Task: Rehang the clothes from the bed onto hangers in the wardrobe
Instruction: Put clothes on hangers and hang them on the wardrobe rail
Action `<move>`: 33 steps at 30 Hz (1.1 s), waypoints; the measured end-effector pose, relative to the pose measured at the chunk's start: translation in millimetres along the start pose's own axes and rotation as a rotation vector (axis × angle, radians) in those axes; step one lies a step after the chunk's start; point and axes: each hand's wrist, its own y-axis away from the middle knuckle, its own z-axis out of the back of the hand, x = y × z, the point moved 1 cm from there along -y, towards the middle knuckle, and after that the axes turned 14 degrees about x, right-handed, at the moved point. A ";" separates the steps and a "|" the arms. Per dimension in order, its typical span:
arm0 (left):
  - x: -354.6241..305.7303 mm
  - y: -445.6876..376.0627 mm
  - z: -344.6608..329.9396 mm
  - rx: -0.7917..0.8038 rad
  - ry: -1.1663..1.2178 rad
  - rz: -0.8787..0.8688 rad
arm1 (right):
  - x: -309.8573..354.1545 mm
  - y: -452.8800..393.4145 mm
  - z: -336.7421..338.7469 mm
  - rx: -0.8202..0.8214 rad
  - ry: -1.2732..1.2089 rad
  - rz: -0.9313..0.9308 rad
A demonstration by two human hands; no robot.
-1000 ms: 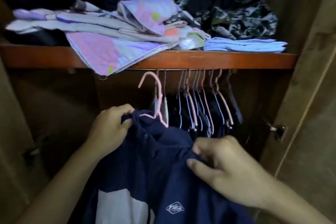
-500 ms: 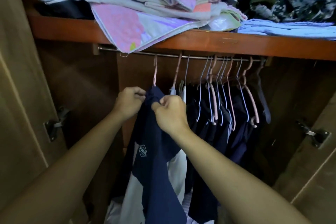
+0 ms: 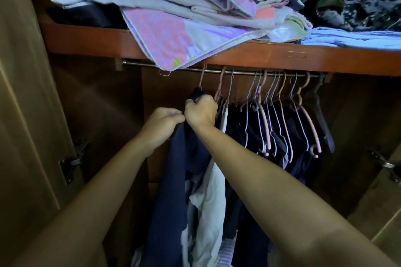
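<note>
Navy jacket [image 3: 180, 169] on its pink hanger [image 3: 201, 78], hooked at the left end of the rail [image 3: 238, 72].

Both hands are curled tight on cloth: the right hand [image 3: 200, 112] grips the collar just under the hook, the left hand [image 3: 161, 124] pinches the shoulder fabric beside it. To my eye the step is seating the garment, so I would tug each shoulder evenly over the hanger's arms, then let go gently so the hook stays put. The jacket looks thin and limp, dark with pale panels, hanging in loose folds. Beside it hang thin wire hangers [image 3: 273, 115], pink and bluish. A pastel quilt [image 3: 165, 41] droops over the wooden shelf [image 3: 91, 41].
</note>
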 end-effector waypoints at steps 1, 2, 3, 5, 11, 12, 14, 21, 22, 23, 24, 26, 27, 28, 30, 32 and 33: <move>0.0 0.8 1.7 0.018 0.004 0.010 | -0.3 -1.8 -2.8 -0.013 0.005 0.003; 1.0 1.3 2.7 0.046 0.000 0.026 | -1.5 -3.0 -4.3 -0.028 0.011 0.004; 1.5 2.4 2.6 0.082 -0.030 0.038 | -2.9 -4.4 -5.1 -0.039 0.016 0.004; 5.2 3.6 -1.9 0.137 -0.165 0.025 | -5.7 -8.9 -3.9 -0.058 0.008 0.003; 6.7 -6.3 -9.6 -0.055 -0.359 -0.068 | -7.2 -31.6 -7.3 0.032 0.067 0.018; 7.8 -10.1 -10.3 -0.044 -0.376 -0.045 | -11.4 -35.1 -7.5 0.064 0.087 0.004; 8.6 -15.3 -14.6 -0.002 -0.392 -0.010 | -21.8 -39.8 -5.6 0.106 0.137 -0.015; 30.8 -17.7 -18.4 0.013 -0.342 0.060 | -53.8 -42.9 2.6 0.235 0.152 -0.055; 34.4 -17.1 -18.5 0.012 -0.324 0.070 | -58.3 -44.7 7.7 0.244 0.166 -0.072; 35.8 -16.2 -19.2 0.011 -0.315 0.076 | -60.9 -45.2 14.3 0.254 0.189 -0.084; 37.6 -16.4 -19.9 0.012 -0.311 0.082 | -61.9 -44.2 21.9 0.264 0.223 -0.089; 40.1 -16.6 -22.4 0.023 -0.318 0.098 | -64.2 -42.5 36.3 0.272 0.316 -0.083; 41.9 -17.4 -23.1 0.025 -0.332 0.110 | -65.4 -42.3 42.1 0.291 0.361 -0.083; 42.5 -17.8 -23.8 0.023 -0.349 0.120 | -66.9 -41.8 46.2 0.335 0.408 -0.088; 43.6 -20.2 -23.9 0.018 -0.376 0.136 | -69.3 -41.5 51.2 0.457 0.553 -0.088; 43.7 -22.1 -23.6 0.015 -0.410 0.144 | -73.7 -40.7 54.0 0.551 0.757 -0.114; 44.4 -22.7 -23.4 0.012 -0.435 0.148 | -76.0 -40.7 55.7 0.569 0.839 -0.124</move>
